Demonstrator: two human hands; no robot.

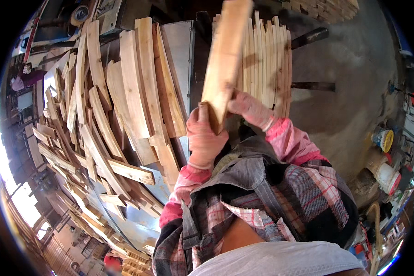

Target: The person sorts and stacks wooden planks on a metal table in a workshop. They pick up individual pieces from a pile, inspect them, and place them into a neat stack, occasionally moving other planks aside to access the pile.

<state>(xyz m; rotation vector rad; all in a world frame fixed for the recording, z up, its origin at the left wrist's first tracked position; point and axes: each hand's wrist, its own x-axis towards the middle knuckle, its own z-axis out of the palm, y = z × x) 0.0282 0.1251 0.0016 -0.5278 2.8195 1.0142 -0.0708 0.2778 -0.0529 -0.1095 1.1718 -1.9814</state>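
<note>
Planks (134,83) lie loose across the metal surface (177,55) from nine to eleven o'clock, plenty apparently left; the neat row of boards (280,69) at one o'clock looks like the finished share. And up at twelve, one pale board (227,55)! Left hand (203,140) closed round its near end, thumb on its face; right hand (253,109) at its right edge, fingers partly hidden, so how far open I can't tell.
</note>
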